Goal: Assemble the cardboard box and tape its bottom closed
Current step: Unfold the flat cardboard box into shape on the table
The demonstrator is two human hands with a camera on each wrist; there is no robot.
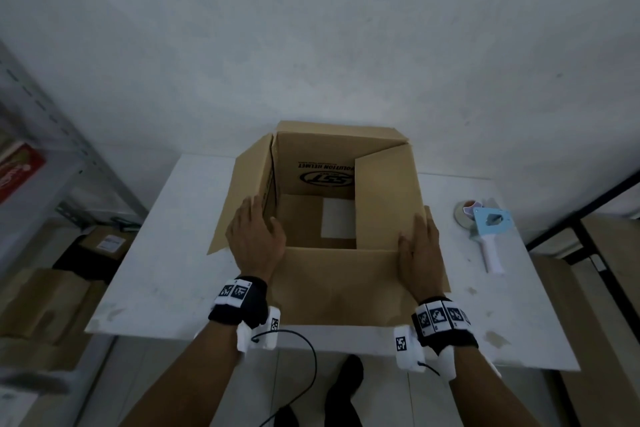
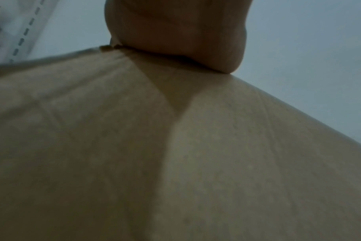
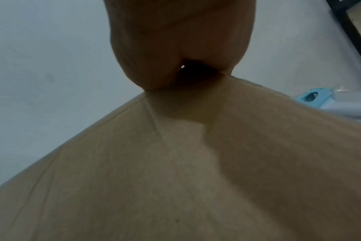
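A brown cardboard box (image 1: pixel 346 163) stands on the white table (image 1: pixel 166 253), open end up. Its left flap (image 1: pixel 242 198) splays outward, its right flap (image 1: pixel 388 198) leans inward, and the near flap (image 1: pixel 339 284) slopes down towards me. White table shows through a gap in the box's bottom. My left hand (image 1: pixel 256 236) lies over the near-left corner, thumb at the inner edge. My right hand (image 1: pixel 420 250) rests flat on the near-right corner, fingers straight. The left wrist view shows the heel of the palm (image 2: pixel 175 32) on cardboard (image 2: pixel 175 163). The right wrist view shows the palm (image 3: pixel 175 40) on cardboard (image 3: pixel 196 179).
A blue tape dispenser (image 1: pixel 488 229) with a white handle lies on the table right of the box, also seen as the dispenser (image 3: pixel 311 96). A metal shelf (image 1: pixel 52 135) and floor boxes (image 1: pixel 45 302) stand at the left. A black cable (image 1: pixel 304 367) hangs below the table's near edge.
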